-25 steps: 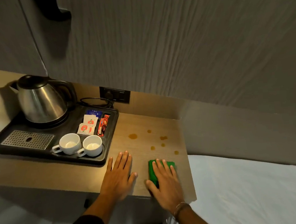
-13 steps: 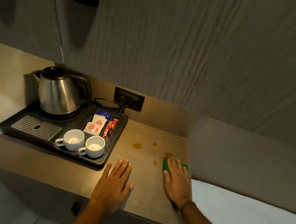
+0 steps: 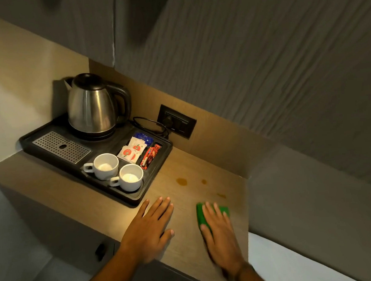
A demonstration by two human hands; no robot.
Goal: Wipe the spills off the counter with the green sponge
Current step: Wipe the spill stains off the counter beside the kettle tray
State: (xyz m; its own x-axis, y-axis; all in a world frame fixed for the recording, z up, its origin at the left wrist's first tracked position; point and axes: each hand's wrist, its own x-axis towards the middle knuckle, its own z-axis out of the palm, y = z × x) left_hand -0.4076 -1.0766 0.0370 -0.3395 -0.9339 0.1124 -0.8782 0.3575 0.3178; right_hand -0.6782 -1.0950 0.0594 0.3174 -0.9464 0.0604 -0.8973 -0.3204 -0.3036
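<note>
The green sponge (image 3: 201, 216) lies on the wooden counter (image 3: 187, 245) near its right edge, and my right hand (image 3: 219, 232) presses flat on top of it, covering most of it. My left hand (image 3: 150, 227) rests flat on the counter with fingers spread, beside the tray's front corner. Three brown spills remain visible beyond the sponge: a larger drop (image 3: 181, 181), a small one (image 3: 203, 181) and a faint smear (image 3: 221, 195) just past my right fingertips.
A black tray (image 3: 152, 186) at the back left carries a steel kettle (image 3: 92, 107), two white cups (image 3: 106, 165), sachets (image 3: 132, 150) and a drip grate (image 3: 62, 146). A wall socket (image 3: 178, 123) with the kettle cord sits behind. A white bed (image 3: 298, 262) borders the counter's right side.
My right hand slid the sponge forward over the nearer spills and back; several drops near the front right are gone. The view has shifted, and my left hand stays flat on the counter.
</note>
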